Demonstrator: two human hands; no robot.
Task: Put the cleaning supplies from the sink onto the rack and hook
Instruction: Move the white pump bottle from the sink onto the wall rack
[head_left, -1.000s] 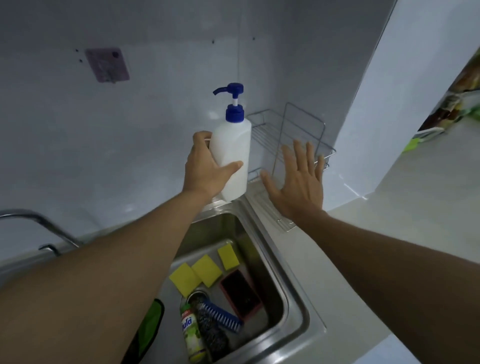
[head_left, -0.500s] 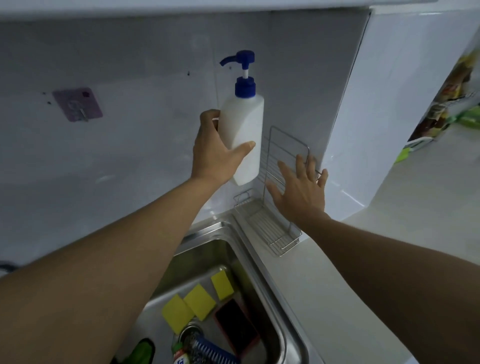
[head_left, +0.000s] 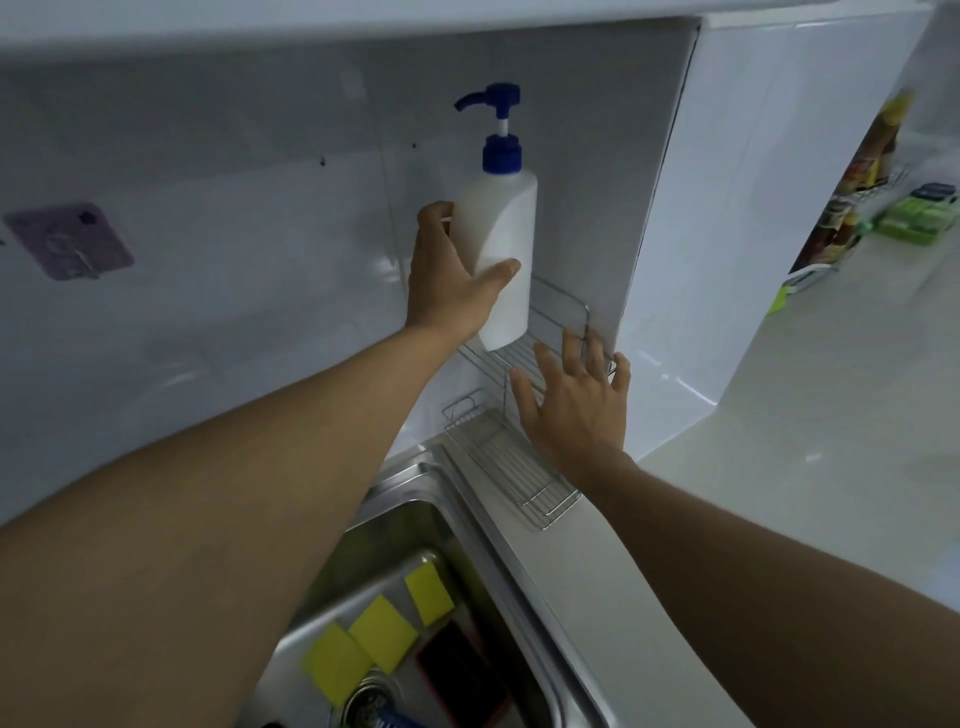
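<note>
My left hand (head_left: 449, 280) grips a white pump bottle with a blue pump (head_left: 506, 228), held upright with its base at the upper shelf of the two-tier wire rack (head_left: 524, 467) in the wall corner. My right hand (head_left: 576, 405) is open, fingers spread, resting on the front rail of that upper shelf. In the steel sink (head_left: 467, 525) below lie three yellow sponges (head_left: 382, 631), a red-edged dark sponge (head_left: 460, 675) and the tip of a blue brush (head_left: 395, 721). A purple adhesive hook (head_left: 70, 247) sticks to the wall at the left.
A white counter (head_left: 779, 493) runs right of the sink. Bottles and green items (head_left: 883, 208) stand on a far shelf at the right. An overhead cabinet edge (head_left: 311, 36) sits above the wall.
My left hand has carried the bottle rightward and down until its base meets the rack's upper shelf. My right hand has stayed at the rack, now on the shelf's front rail.
</note>
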